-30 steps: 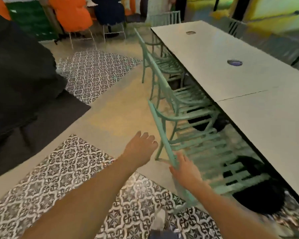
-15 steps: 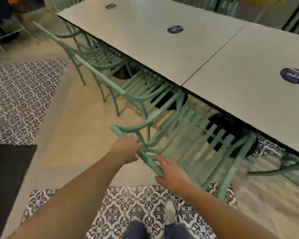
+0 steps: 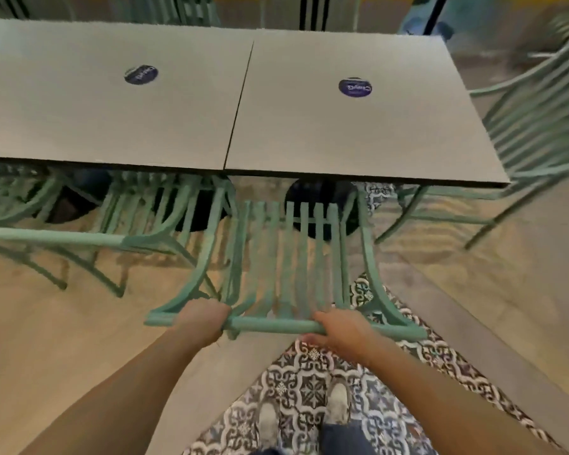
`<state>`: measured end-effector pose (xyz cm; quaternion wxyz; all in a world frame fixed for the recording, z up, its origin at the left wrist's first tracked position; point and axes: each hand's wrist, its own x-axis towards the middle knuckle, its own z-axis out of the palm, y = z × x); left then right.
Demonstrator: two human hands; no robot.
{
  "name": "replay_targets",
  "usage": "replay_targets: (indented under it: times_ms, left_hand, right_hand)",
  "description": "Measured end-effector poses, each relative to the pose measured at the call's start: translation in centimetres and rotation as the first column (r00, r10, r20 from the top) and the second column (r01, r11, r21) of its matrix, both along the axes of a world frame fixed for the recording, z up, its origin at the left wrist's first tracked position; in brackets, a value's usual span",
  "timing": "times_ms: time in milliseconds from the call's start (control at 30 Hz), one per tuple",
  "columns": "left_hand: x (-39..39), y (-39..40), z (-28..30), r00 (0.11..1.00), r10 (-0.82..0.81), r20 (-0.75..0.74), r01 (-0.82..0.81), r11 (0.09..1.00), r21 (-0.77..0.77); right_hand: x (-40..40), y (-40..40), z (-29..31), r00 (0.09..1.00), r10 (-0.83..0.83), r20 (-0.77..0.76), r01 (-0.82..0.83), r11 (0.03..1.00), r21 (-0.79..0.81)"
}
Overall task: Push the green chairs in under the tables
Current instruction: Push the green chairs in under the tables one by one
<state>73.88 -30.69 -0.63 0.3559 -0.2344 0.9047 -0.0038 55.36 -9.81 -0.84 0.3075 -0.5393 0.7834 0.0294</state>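
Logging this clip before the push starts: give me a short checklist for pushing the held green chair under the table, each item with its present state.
1. Left hand closed on the chair's top rail: ok.
2. Right hand closed on the same rail: ok.
3. Hands spread either side of the rail's middle: ok.
4. Green chair squarely facing the table edge: ok; its seat slats run straight towards it.
5. Path under the table: not ok; the dark round table base sits right ahead of the seat.
6. Side clearance to the neighbouring chair on the left: cannot tell, blurred and overlapping.
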Motion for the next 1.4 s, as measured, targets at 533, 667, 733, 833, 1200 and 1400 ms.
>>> replay_targets:
  times_ms: [533,667,733,833,1200,1400]
  left_hand:
    - [-2.1,4.5,-0.4,0.994,-0.102,-0.042,0.1,0.994,-0.03]
    - [-4.2,6.8,-0.7,0.993,-0.105,-0.044,0.104,0.994,-0.026]
    - [-5.5,8.1,-0.9,0.994,-0.098,-0.044,0.097,0.995,-0.019]
    - [-7.1,9.9,-1.1,0.993,-0.096,-0.064,0.095,0.995,-0.011]
    - [-13.1,14.2,-0.3,0.994,-0.101,-0.051,0.102,0.995,0.013]
    - [-16.3,15.5,0.4,0.994,-0.102,-0.03,0.102,0.995,-0.011]
  right_hand:
    - [-1.8,4.4,0.7,0.996,0.011,-0.091,-0.012,1.0,-0.007]
    - [-3.4,7.1,0.9,0.998,-0.026,-0.064,0.025,1.0,-0.009]
    - [-4.5,8.4,0.8,0.998,-0.038,-0.056,0.038,0.999,-0.001]
    - [-6.3,10.1,0.7,0.997,-0.058,-0.044,0.058,0.998,0.007]
    - [-11.9,14.6,0.2,0.996,-0.075,-0.05,0.074,0.997,-0.024]
    - [-15.0,15.7,0.1,0.989,-0.143,-0.026,0.143,0.99,-0.018]
